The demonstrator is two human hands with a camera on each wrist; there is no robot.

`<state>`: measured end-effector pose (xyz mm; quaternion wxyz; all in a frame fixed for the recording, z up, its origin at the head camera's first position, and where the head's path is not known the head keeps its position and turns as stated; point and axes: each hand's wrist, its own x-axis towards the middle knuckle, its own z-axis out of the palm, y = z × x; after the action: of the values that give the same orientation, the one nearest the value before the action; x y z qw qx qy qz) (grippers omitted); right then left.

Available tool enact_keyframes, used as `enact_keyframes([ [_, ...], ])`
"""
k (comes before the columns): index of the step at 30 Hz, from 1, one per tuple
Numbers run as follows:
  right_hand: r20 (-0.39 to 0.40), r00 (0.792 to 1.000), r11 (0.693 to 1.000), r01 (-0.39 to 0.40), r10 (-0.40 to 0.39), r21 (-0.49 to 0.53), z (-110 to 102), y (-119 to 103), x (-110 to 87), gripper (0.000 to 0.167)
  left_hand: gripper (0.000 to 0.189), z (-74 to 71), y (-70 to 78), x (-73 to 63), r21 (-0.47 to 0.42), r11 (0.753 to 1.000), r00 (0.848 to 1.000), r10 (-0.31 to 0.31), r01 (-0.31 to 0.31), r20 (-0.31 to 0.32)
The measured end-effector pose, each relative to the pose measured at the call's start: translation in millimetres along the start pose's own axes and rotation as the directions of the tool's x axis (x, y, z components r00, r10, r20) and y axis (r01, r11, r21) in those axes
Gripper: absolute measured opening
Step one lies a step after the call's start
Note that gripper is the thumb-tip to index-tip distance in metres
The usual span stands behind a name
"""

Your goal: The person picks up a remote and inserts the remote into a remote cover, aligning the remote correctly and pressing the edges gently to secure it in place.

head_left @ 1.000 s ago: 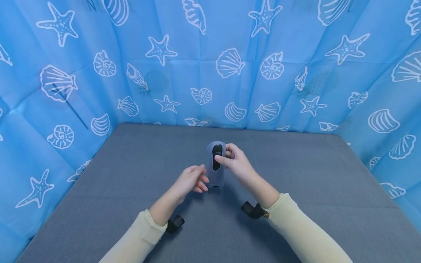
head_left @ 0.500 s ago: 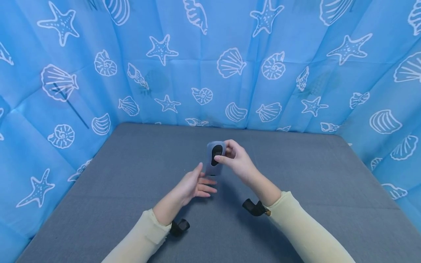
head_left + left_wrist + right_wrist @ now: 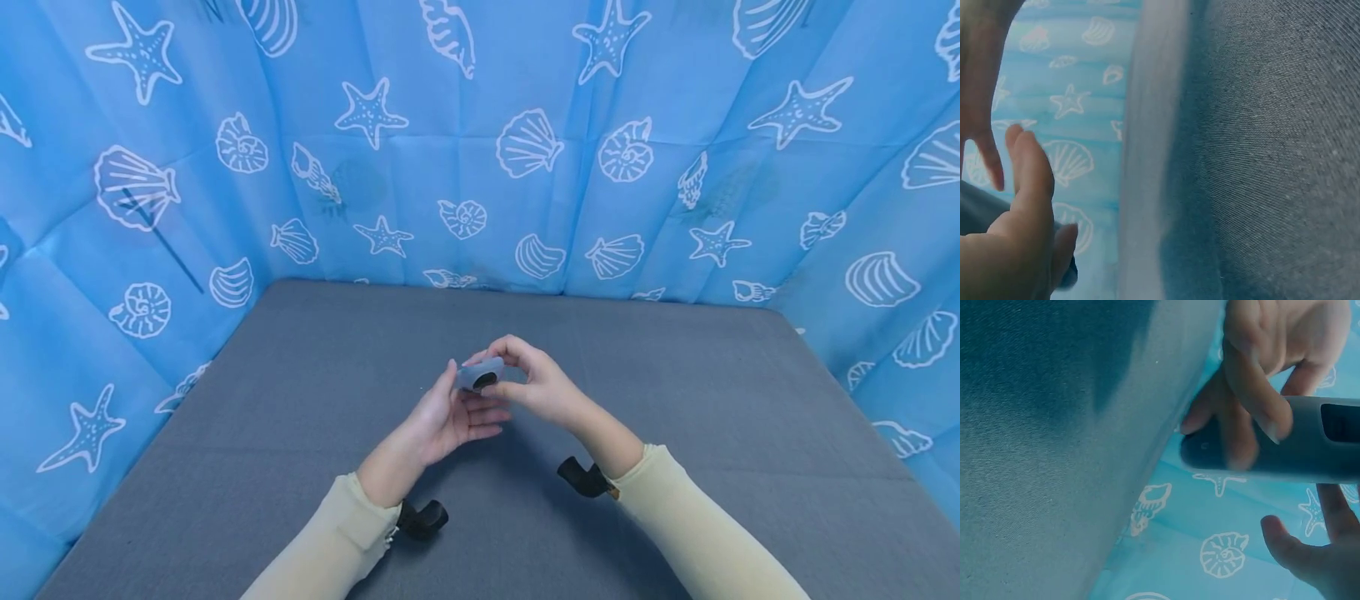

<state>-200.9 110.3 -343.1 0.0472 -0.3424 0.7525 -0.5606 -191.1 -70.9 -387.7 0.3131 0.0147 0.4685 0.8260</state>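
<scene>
A slim grey-blue handheld device (image 3: 467,378) with a black oval panel is up off the table, tilted so that it looks short in the head view. My right hand (image 3: 543,387) pinches its right part between thumb and fingers. My left hand (image 3: 438,421) is at its left end, thumb raised beside it and fingers extended under it. In the right wrist view the left hand (image 3: 1279,350) has its fingers overlapping the rounded end of the device (image 3: 1304,450). The left wrist view shows the left hand (image 3: 1016,231) partly covering the device (image 3: 979,206), with the right hand (image 3: 985,94) beyond.
A grey cloth-covered table (image 3: 337,350) lies under both hands. Blue curtains (image 3: 420,125) with white shells and starfish hang behind it and at both sides. Black wrist mounts (image 3: 423,518) show near the sleeves.
The device has tipped from upright, its panel facing me, to nearly flat and foreshortened. My left hand has opened and moved slightly right, its fingers reaching under it. The right hand keeps its pinch.
</scene>
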Motion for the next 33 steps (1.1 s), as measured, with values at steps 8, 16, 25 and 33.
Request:
enact_keyframes([
  [8, 0.041, 0.995, 0.991, 0.096, -0.093, -0.088, 4, 4, -6.5, 0.029, 0.055, 6.4, 9.1, 1.0, -0.170, 0.978, 0.985, 0.098, -0.122, -0.142],
  [16, 0.028, 0.992, 0.979, 0.126, -0.123, -0.163, 10, 13, -12.3, 0.029, 0.056, 10.3, 14.5, 1.9, -0.254, 0.933, 0.946, 0.187, -0.255, -0.265],
  [25, 0.026, 0.992, 0.980, 0.125, -0.122, -0.156, 16, 18, -15.8, 0.029, 0.054, 9.5, 21.1, -0.4, -0.275, 0.919, 0.940, 0.206, -0.281, -0.274],
  [33, 0.025, 0.988, 0.970, 0.151, -0.149, -0.191, 16, 24, -17.7, 0.029, 0.055, 8.7, 25.9, -4.6, -0.234, 0.919, 0.921, 0.241, -0.318, -0.305],
])
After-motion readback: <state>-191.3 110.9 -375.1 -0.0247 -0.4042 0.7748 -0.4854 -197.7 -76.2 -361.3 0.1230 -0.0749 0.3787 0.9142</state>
